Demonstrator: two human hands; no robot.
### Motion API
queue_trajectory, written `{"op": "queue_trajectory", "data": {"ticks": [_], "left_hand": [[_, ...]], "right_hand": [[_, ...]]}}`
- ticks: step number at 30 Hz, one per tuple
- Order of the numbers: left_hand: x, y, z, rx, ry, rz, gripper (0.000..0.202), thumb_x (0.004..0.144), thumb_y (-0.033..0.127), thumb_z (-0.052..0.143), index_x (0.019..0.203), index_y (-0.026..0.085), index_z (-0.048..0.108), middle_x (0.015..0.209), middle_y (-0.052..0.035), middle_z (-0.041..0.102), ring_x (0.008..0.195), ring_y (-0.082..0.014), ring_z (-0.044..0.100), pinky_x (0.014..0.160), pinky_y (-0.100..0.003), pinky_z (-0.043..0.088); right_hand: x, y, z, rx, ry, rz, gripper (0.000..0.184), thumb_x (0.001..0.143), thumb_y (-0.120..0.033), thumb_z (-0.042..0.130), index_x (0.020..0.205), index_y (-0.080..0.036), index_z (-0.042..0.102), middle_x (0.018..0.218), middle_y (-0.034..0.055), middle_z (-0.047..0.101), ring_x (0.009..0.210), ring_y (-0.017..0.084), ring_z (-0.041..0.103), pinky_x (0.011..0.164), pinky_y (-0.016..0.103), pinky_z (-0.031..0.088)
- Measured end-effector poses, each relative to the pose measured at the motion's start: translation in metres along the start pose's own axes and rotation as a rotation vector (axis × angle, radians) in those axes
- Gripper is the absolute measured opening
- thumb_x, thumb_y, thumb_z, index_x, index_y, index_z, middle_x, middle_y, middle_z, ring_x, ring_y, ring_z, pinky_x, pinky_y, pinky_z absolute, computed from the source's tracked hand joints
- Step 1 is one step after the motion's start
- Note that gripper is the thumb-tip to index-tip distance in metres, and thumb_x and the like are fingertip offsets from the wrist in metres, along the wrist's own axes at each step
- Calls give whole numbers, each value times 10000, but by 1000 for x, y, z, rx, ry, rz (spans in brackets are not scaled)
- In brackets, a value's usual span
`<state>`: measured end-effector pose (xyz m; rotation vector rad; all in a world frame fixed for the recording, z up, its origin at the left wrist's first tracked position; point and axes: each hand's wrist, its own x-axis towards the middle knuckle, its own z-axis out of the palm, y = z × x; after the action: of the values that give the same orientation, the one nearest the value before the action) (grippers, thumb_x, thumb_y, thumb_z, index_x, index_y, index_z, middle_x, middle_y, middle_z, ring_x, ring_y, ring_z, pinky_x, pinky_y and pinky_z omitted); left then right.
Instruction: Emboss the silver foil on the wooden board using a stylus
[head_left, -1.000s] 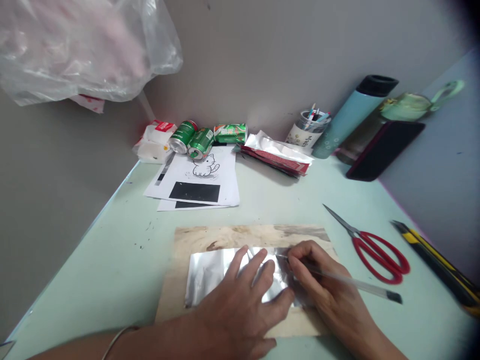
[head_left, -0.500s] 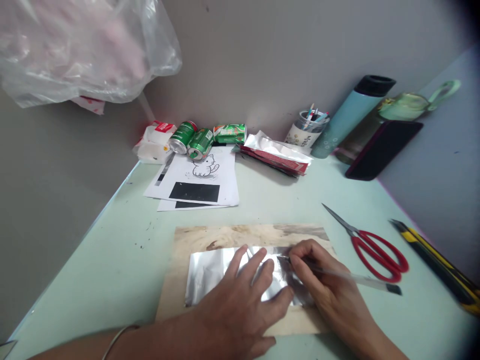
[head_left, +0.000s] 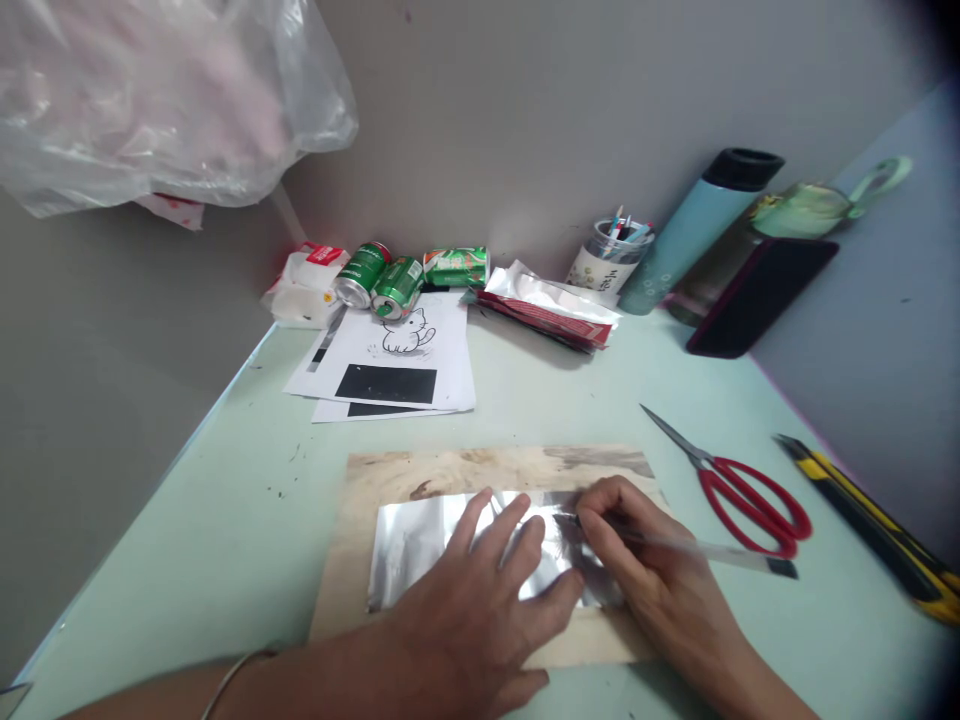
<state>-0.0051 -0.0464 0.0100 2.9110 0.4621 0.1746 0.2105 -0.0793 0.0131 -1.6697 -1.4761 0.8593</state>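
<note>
A shiny sheet of thin metal (head_left: 405,550) lies on a wooden board (head_left: 480,465) in front of me. My left hand (head_left: 484,590) rests on the sheet with its fingers spread, pressing it against the board. In my right hand (head_left: 645,560) is a pen (head_left: 739,555) with a clear barrel and a dark end cap, pinched between thumb and fingers. Its tip touches or nearly touches the sheet, just right of my left fingers. Faint creases or lines show on the metal near the tip; my hands cover part of the sheet.
Red-handled scissors (head_left: 754,500) and a yellow-black utility knife (head_left: 862,520) lie at right. Behind are printed sheets with a cat drawing (head_left: 405,345), green cans (head_left: 397,285), silver-red packaging (head_left: 547,310), a pen jar (head_left: 607,260), a blue bottle (head_left: 690,230) and a phone (head_left: 757,300). A plastic bag (head_left: 180,100) hangs upper left.
The whole view has shifted slightly. The pen's rear end is marginally displaced, while both hands stay in nearly the same place on the sheet.
</note>
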Motion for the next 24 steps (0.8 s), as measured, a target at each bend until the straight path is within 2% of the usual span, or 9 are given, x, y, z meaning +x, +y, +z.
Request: {"op": "queue_trajectory", "data": {"ticks": [13,24], "left_hand": [[0,1,-4,-10,-14,-6,783,920,500,689,1520,140,337,1524,-254,409,1451,-437,329,1144,-660,287],[1,1,-2,-9,-27,-15,759,939,505,659,1522,148,330,1525,-258,401,1457,-442,313,1156,-670,240]], "right_hand": [[-1,-6,0,-19,-20,9,233,961,-315,526,743,-232,519,669,-26,518,601,147,480,535,262,411],[-4,2,0,50,9,-10,221,974,-284,532,759,-233,520,680,-30,515,606,144,475,540,257,404]]}}
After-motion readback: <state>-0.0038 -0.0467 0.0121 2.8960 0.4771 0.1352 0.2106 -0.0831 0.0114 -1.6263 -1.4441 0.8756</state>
